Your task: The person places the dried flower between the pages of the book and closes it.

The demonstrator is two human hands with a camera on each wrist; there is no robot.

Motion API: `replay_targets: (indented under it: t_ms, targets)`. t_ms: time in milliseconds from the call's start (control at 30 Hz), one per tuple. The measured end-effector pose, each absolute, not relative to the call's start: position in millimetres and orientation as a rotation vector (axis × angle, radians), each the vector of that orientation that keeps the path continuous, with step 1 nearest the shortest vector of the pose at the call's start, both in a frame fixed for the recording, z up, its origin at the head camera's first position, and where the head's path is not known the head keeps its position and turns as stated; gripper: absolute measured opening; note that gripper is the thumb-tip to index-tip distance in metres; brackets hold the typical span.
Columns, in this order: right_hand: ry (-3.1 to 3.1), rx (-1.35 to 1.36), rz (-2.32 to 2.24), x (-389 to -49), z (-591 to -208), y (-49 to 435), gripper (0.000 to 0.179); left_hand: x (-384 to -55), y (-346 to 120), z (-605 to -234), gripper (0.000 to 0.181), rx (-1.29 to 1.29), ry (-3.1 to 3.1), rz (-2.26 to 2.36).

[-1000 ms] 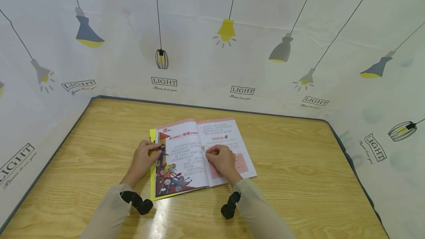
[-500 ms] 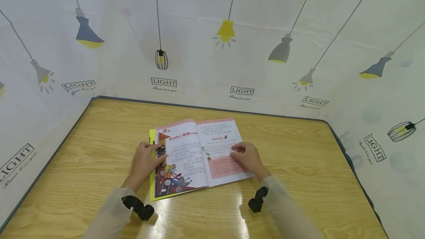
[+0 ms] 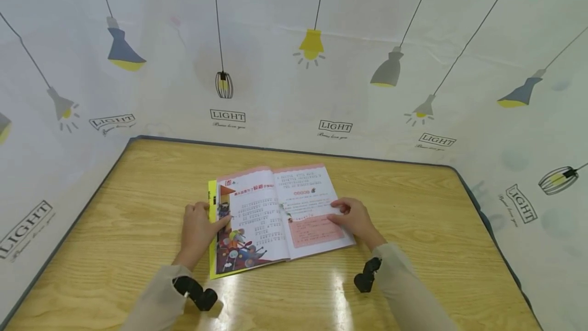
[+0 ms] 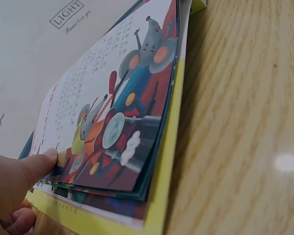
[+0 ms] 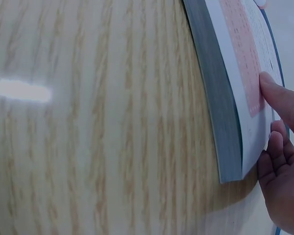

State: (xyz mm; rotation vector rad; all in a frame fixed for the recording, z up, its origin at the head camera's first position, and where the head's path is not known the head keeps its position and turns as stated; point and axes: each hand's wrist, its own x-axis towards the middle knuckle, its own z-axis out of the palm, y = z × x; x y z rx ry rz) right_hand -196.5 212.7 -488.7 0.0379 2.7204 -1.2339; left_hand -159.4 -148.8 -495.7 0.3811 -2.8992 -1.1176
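Observation:
An open book [image 3: 257, 223] with printed pages lies on the wooden table. Its left page carries a colourful mouse picture [image 4: 122, 103], and its right page has a pink text box [image 3: 317, 231]. My left hand [image 3: 196, 229] grips the book's left edge, the thumb [image 4: 36, 166] on the page and the other fingers curled at the yellow cover [image 4: 78, 218]. At the opposite edge, my right hand [image 3: 359, 221] holds the right-hand pages, thumb [image 5: 279, 95] on top and fingers curled by the side. The right wrist view shows the thick page block [image 5: 218, 112] from its lower end.
The wooden table [image 3: 413, 208] is bordered by a dark edge [image 3: 257, 145]. Behind and beside it hangs a white curtain [image 3: 271, 96] printed with lamps and LIGHT labels. Black wrist cameras [image 3: 197, 292] sit at both sleeves.
My right hand has moved right from the book's middle to its right edge. The left fingers have slipped from the page to the outer edge, the thumb staying on the page.

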Motion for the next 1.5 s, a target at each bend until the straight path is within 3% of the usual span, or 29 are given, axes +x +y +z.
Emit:
replay_targets:
  t_ms: [467, 833, 1167, 1500]
  targets:
    - [2.736, 0.009, -1.285, -197.5, -499.9, 223.3, 0.034, -153.9, -148.7, -496.3, 0.065, 0.482, -2.898, -0.901]
    - [2.733, 0.048, -1.290, -195.7, -501.1, 224.6, 0.034, -153.2, -148.2, -490.3, 0.042, 0.561, -2.893, -1.014]
    - [2.732, 0.061, -1.301, -195.6, -503.3, 222.9, 0.035, -153.7, -152.4, -486.6, 0.048, 0.580, -2.755, -1.286]
    - [2.745, 0.037, -1.325, -193.8, -505.3, 223.7, 0.034, -151.6, -137.7, -451.7, 0.051, 0.428, -2.517, -1.577]
